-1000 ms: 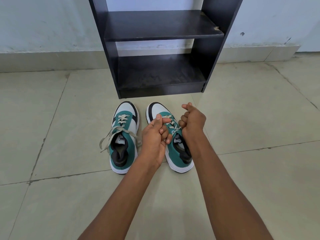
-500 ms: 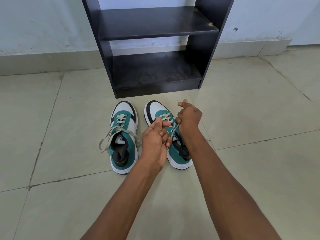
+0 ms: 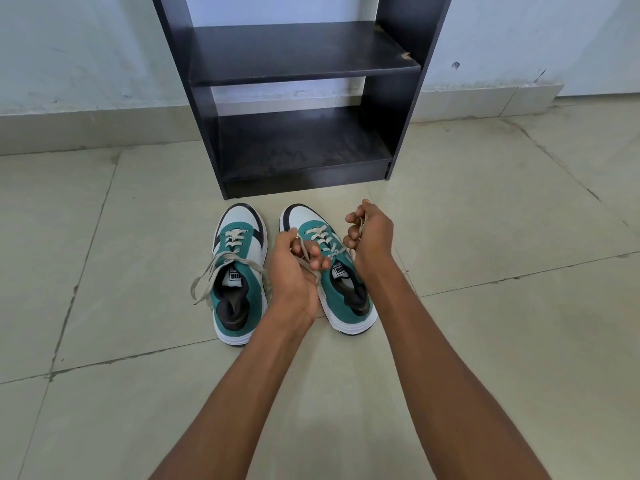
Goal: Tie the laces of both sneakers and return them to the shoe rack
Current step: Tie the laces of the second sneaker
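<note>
While both fists are clamped on lace ends, the right sneaker (image 3: 341,271) sits just below frame centre, between and partly under the left hand (image 3: 294,268) and right hand (image 3: 372,233), each pulling its lace (image 3: 337,252) outward. Beside it to the left, the left sneaker (image 3: 239,271) has its laces lying loose over the side. Both are teal and white with black trim, toes pointing at the black shoe rack (image 3: 298,98) up top, all on the tile floor (image 3: 485,271).
</note>
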